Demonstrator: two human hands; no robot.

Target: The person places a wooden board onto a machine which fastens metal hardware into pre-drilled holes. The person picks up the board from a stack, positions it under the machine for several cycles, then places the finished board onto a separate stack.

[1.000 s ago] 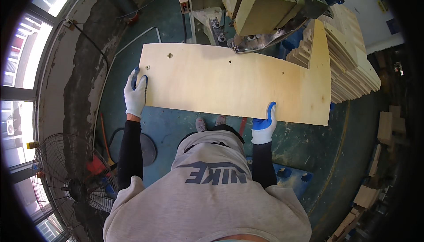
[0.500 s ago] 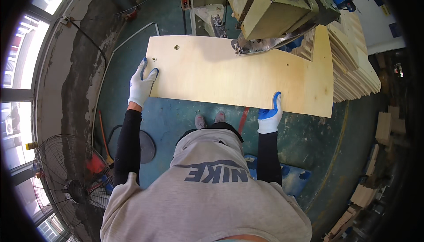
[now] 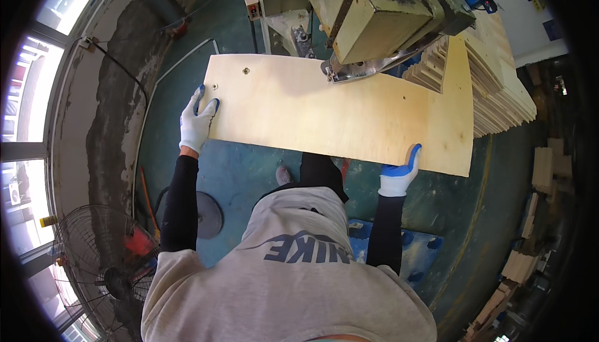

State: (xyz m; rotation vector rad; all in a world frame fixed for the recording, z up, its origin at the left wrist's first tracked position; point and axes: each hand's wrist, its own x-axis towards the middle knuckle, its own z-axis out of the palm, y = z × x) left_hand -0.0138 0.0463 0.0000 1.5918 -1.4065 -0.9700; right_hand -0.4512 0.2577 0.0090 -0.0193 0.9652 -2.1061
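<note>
A large pale plywood panel (image 3: 299,105) spans the space ahead of me, with two small metal fittings near its left end and a notch in its far right edge. My left hand (image 3: 196,123), in a white glove with blue palm, grips the left end, thumb on top. My right hand (image 3: 400,172), gloved alike, holds the near edge toward the right, thumb on top and the other fingers hidden beneath. The metal head of a pale green machine (image 3: 380,30) overhangs the panel's far edge; whether they touch I cannot tell.
Stacked cut plywood pieces (image 3: 499,92) stand at the far right. A wire-cage fan (image 3: 106,273) is at the lower left, near a dark round base (image 3: 209,215). A blue-stained sheet (image 3: 424,251) lies on the floor at my right. Wood offcuts (image 3: 521,267) line the right side.
The panel's right end has swung slightly nearer to me. My right hand has shifted right and nearer along with it, and one leg has come forward under the panel.
</note>
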